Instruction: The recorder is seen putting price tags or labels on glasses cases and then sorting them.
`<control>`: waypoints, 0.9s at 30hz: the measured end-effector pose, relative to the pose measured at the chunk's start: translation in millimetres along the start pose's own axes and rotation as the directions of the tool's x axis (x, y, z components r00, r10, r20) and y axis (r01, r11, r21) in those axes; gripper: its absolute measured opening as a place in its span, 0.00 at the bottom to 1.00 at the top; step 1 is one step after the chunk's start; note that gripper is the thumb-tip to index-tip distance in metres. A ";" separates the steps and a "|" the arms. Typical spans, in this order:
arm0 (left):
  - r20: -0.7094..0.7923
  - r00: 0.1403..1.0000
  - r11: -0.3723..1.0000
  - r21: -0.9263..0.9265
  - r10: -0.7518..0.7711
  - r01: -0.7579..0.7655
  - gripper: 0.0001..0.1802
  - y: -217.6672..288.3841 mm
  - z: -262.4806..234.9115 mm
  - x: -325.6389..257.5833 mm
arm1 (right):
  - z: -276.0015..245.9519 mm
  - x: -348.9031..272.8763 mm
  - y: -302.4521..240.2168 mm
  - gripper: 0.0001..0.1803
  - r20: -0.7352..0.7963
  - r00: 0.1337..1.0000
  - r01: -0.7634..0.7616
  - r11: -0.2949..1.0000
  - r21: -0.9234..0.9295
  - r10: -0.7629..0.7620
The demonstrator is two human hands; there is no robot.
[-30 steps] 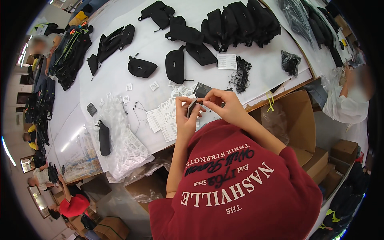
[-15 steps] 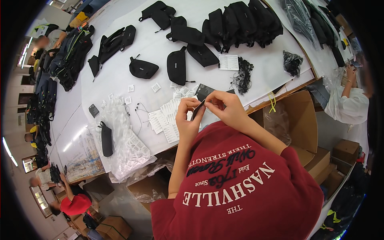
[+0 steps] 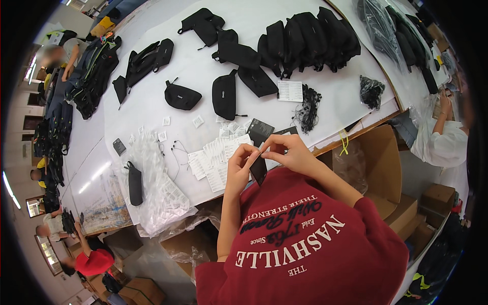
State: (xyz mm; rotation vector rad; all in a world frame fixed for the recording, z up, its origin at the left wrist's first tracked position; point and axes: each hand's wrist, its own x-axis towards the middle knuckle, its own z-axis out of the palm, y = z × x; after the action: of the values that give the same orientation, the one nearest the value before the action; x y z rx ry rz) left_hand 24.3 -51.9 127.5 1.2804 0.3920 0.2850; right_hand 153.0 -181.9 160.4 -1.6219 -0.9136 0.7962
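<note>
A black card tag [image 3: 259, 172] hangs from the fingertips of both hands over the table's near edge. My left hand [image 3: 239, 169] has its fingers closed on the card's upper left side. Thumb and forefinger of my right hand [image 3: 290, 151] pinch together at its top corner; any thin cord there is too small to make out. Just beyond the hands lies a stack of black cards [image 3: 260, 129], partly over white printed slips [image 3: 216, 160]. Past these, a black zip pouch [image 3: 224, 95] lies flat, near another pouch [image 3: 183, 96] on its left.
A pile of black pouches [image 3: 310, 38] covers the far right. Black cords [image 3: 307, 117] lie beside a white printed sheet [image 3: 290, 91]. At left, a clear plastic bag [image 3: 162, 195] holds white slips. An open carton [image 3: 381, 162] stands by the table's right edge. Other people work around the room.
The card in my hands has swung downward and now hangs below my fingertips. Both hands have shifted slightly nearer in the view, staying pinched together.
</note>
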 end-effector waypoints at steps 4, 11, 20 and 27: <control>-0.083 0.996 0.999 -0.027 0.029 -0.031 0.04 0.1 10.1 0.6 | -9.4 3.4 7.1 0.08 0.178 0.962 -0.254 0.918 0.305 0.207; -0.232 0.772 0.802 0.264 0.592 -0.536 0.05 101.4 58.2 13.7 | -38.4 14.5 21.0 0.09 0.231 0.958 -0.239 0.920 0.311 0.171; -0.178 -0.044 -0.079 -0.194 0.983 -0.978 0.16 235.4 119.0 40.3 | -65.7 41.1 28.2 0.08 0.194 0.955 -0.274 0.921 0.278 0.225; -0.199 0.845 0.867 0.059 0.496 -0.495 0.04 138.8 90.4 106.3 | -114.6 50.0 53.4 0.08 0.116 0.930 -0.367 0.879 0.305 0.348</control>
State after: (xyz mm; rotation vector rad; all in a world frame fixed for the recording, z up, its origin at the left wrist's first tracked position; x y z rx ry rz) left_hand 160.8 -49.1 269.3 1.3484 0.2293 0.8660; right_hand 284.6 -199.3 130.7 -1.4974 -0.4885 1.1895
